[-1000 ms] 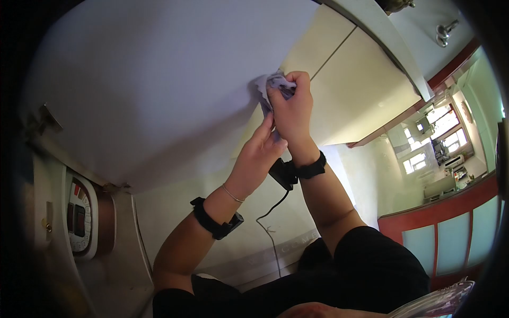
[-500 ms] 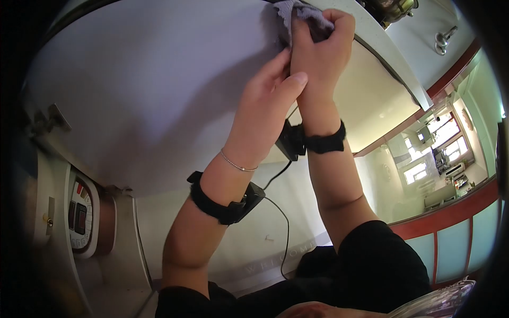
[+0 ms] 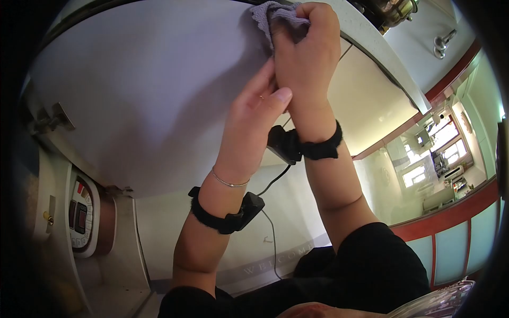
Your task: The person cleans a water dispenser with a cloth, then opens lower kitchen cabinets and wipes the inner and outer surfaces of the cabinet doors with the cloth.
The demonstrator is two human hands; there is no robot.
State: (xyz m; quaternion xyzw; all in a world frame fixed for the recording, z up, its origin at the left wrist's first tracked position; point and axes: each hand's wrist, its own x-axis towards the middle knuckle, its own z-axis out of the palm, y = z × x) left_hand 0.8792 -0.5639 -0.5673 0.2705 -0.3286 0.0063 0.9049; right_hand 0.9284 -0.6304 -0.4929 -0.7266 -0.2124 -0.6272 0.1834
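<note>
Near the top of the head view, my right hand is closed on a purple-grey cloth, bunched against the upper edge of the open white cabinet door. Part of the cloth is hidden behind my fingers. My left hand is beside my right wrist, thumb and fingers stretched out, the fingertips partly behind the right hand. It appears to hold nothing. Black straps with small boxes circle both forearms.
Metal hinges join the door at the left. Inside the cabinet is an appliance with a control panel. A pale countertop edge runs along the upper right, with a metal pot above it. A mat marked "WELCOME" lies below.
My right hand and the cloth have shifted left along the door's upper edge. My left hand has moved left and slightly down with it.
</note>
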